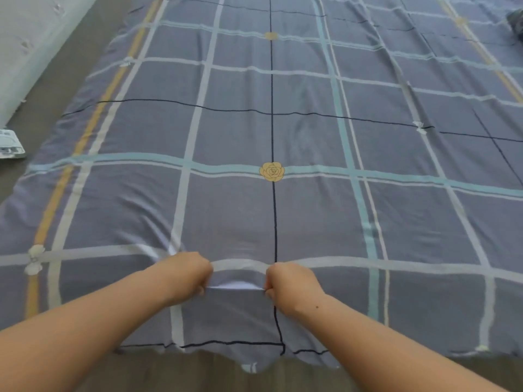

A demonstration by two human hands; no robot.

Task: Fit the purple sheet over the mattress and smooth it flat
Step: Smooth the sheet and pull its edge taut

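Purple sheet (311, 137): thin woven cloth spread wide over a brown surface. It reaches from the near edge to the far edge of the view and runs out of view on the right. It lies mostly flat, with shallow ripples and creases fanning out from the hands.
Sheet pattern: a check of white, teal and mustard bands with thin dark lines, and small white bow motifs at some crossings.
Brown surface (70, 66): dull and matt. It shows as a bare strip along the sheet's left edge and again along the near edge, where the sheet's wavy hem ends. Whether it is the mattress cannot be told.
Pale padded slab (28, 38): grey-white and tufted with small dimples. It lies along the far-left corner, apart from the sheet, with the brown strip between them.
Left hand (188, 274): clenched, knuckles up, grasping a bunch of sheet near the near edge. The forearm is bare.
Right hand (291, 284): clenched likewise on the sheet, just beside the central dark line. The forearm is bare.
Raised fold (236, 285): a taut, shiny ridge of cloth pulled up between the two fists.
White object (8, 144): flat and glossy, on the brown surface at the left edge. Its markings are too blurred to read.
Dark object (516, 24): rests on the sheet at the far-right corner, cut off by the frame.
Yellow rose motif (272, 171): round, printed on the central line. A smaller one sits farther up.
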